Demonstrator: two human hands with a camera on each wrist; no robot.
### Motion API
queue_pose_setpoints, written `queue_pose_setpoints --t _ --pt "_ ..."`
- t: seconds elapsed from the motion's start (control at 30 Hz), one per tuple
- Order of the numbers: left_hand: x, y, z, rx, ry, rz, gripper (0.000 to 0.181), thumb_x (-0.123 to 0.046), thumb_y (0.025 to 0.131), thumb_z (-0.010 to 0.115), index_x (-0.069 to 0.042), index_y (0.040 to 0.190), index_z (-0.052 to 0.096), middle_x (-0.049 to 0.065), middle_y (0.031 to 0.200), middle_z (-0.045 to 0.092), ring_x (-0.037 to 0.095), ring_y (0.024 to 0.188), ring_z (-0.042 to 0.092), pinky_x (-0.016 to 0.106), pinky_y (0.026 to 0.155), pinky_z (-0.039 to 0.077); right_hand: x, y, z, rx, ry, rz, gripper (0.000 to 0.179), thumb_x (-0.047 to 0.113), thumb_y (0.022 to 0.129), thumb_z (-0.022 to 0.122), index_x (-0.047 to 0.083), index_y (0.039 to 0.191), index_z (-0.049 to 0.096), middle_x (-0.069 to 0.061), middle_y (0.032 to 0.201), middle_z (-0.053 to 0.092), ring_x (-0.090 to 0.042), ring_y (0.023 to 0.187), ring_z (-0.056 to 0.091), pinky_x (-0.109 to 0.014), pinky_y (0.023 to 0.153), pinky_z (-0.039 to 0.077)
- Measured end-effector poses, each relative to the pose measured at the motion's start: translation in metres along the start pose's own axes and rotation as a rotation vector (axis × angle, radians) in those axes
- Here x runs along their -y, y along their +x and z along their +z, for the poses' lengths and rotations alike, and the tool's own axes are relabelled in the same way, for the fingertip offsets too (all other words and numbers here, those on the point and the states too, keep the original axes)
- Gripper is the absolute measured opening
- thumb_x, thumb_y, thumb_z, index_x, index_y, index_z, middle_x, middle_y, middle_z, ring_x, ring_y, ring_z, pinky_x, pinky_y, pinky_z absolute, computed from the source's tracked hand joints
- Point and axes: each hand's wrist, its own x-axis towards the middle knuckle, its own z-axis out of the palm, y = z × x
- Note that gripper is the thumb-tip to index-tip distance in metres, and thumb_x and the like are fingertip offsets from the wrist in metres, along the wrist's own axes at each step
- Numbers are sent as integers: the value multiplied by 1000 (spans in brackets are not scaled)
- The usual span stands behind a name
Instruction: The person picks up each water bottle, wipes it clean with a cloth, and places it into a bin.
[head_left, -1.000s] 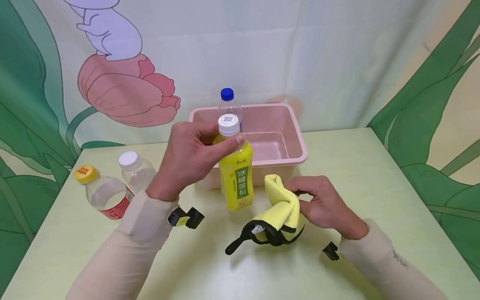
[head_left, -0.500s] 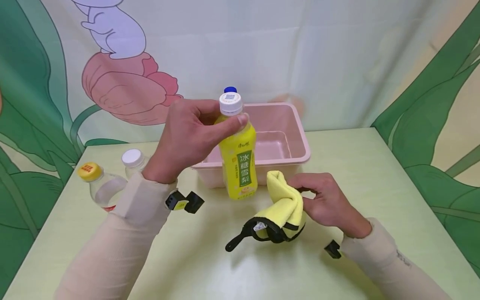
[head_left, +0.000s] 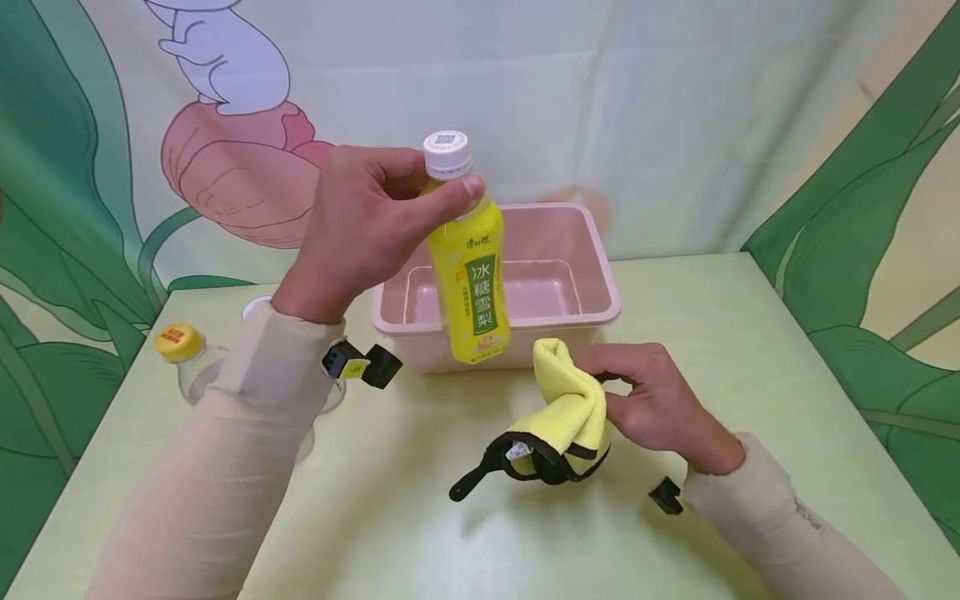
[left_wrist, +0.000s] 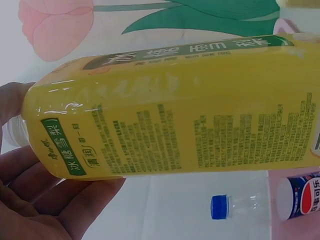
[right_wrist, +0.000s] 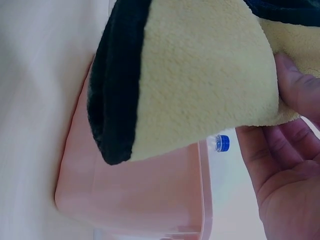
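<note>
In the head view my left hand (head_left: pixel 363 225) grips a yellow drink bottle (head_left: pixel 467 275) by its neck, just under the white cap. The bottle hangs slightly tilted above the table, in front of the pink plastic bin (head_left: pixel 609 312). In the left wrist view the bottle's yellow label (left_wrist: pixel 165 120) fills the middle, with fingers curled at its neck. My right hand (head_left: pixel 651 404) pinches a folded yellow cloth (head_left: pixel 566 412) with black edging and a black loop, in front of the bin. The right wrist view shows the thumb on the cloth (right_wrist: pixel 205 75).
A blue-capped bottle (left_wrist: pixel 245 206) with a dark blue label stands at the bin, hidden in the head view. At the table's left are a yellow-capped bottle (head_left: pixel 187 354) and a white-capped bottle (head_left: pixel 257 306), partly covered by my left forearm. A printed curtain (head_left: pixel 660 125) hangs behind.
My left hand has raised the yellow drink bottle upward, its base now higher in front of the bin. My right hand holds the cloth in nearly the same place.
</note>
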Motion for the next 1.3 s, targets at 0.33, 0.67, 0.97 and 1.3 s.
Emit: queue_pose_setpoints --t 0.33,0.67,0.97,1.3 --pt "7 13 -2 -36 51 -13 31 -37 86 75 -10 102 78 8 95 78 10 82 73 21 69 56 1 1 -1 -10 16 -26 33 -17 76 71 10 95 73 -5 87 71 -8 76 65 -20 70 58" --pt "17 20 -1 -79 116 -58 36 -41 87 73 -13 109 76 5 105 77 13 89 74 25 79 60 1 1 -1 -10 15 -29 33 -17 76 71 10 93 72 -4 85 70 -8 75 65 -20 70 57" --pt "29 25 1 -104 129 -138 43 -45 88 71 -15 119 72 4 114 75 14 99 72 28 88 59 1 1 -3 -1 -9 -25 33 -17 75 71 10 93 72 -3 85 70 -7 74 64 -19 70 57" --pt "47 27 3 -115 143 -208 45 -47 89 69 -16 122 70 4 116 74 16 102 69 29 88 58 -2 -1 -1 4 -20 -15 33 -17 75 72 10 93 72 -2 85 70 -6 75 64 -18 70 57"
